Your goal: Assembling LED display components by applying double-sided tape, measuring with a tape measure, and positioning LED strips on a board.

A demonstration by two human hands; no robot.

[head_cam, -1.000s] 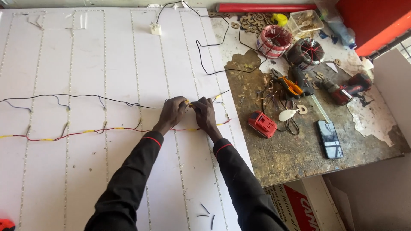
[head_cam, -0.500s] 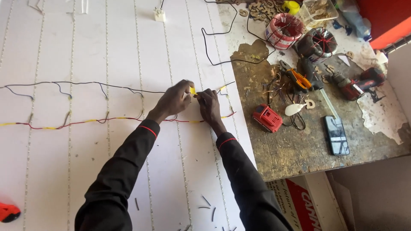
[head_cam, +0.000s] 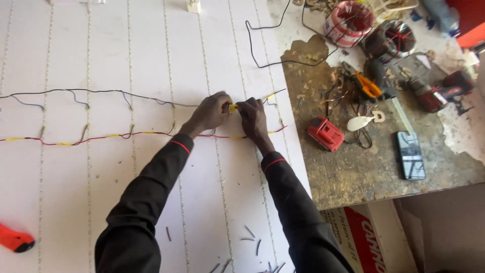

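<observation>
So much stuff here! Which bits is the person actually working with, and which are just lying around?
In use:
left hand and right hand, pinching a yellow sleeve
black wire
red wire
white board

Lying about:
red battery
phone
orange pliers
wire spool
drill
orange knife

Black long sleeves with thin red cuff stripes
</observation>
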